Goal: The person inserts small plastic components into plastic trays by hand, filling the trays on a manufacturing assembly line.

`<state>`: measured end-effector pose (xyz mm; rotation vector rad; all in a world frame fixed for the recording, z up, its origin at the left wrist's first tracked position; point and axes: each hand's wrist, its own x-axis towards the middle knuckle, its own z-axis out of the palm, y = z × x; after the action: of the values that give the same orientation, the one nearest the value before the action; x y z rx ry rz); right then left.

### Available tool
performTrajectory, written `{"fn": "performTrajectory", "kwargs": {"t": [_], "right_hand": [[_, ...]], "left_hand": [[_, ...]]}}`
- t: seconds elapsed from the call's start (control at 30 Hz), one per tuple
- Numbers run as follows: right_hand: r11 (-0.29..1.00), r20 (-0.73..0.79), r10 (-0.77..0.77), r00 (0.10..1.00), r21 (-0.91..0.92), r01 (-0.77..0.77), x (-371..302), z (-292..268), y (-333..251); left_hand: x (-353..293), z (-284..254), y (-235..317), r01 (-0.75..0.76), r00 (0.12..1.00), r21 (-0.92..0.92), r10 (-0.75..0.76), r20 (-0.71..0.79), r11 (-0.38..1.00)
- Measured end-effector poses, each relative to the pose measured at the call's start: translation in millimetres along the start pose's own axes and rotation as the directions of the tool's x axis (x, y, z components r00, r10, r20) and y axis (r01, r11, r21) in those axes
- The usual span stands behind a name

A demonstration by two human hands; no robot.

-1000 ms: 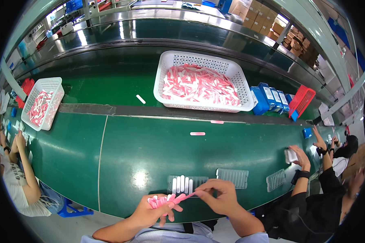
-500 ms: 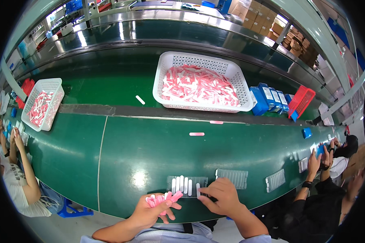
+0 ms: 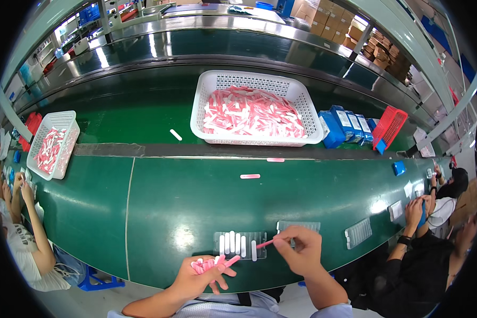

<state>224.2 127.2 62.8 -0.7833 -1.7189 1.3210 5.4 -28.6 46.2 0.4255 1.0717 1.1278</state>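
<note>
My left hand (image 3: 202,276) is closed round a bunch of small pink-and-white strips (image 3: 209,263) with rounded ends, like little nail files. A clear ribbed plastic tray (image 3: 215,245) lies just beyond it. Several strips (image 3: 232,243) stand white side up in its left slots, and one more white strip (image 3: 254,250) sits apart, further right. My right hand (image 3: 297,249), just right of that tray, pinches one pink strip (image 3: 266,244) between thumb and fingertips. The strip points left, its tip close to the lone white one. Behind my right hand, a second clear tray (image 3: 299,226) is partly hidden.
A white basket (image 3: 199,114) heaped with strips stands across the table; a smaller one (image 3: 69,153) is at left. Blue boxes (image 3: 349,126) and a red basket (image 3: 391,127) are right. Loose strips (image 3: 250,176) lie mid-table. Another tray (image 3: 359,233) lies near a co-worker's hands (image 3: 414,214).
My right hand has drawn up and right, off the tray's lone white strip, and a pink strip now shows in its pinch. My left hand keeps its bunch. The view has shifted slightly.
</note>
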Motion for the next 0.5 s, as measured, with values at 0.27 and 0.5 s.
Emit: {"fn": "performTrajectory", "kwargs": {"t": [0.27, 0.5], "right_hand": [[0.533, 0.488, -0.491, 0.721, -0.486, 0.692, 6, 5, 20], [0.743, 0.242, -0.503, 0.83, -0.369, 0.558, -5, 8, -7]], "left_hand": [[1, 0, 0, -0.012, 1.0, -0.019, 0.012, 0.001, 1.0], [7, 0, -4, -0.021, 0.999, -0.054, 0.019, -0.045, 0.998]]}}
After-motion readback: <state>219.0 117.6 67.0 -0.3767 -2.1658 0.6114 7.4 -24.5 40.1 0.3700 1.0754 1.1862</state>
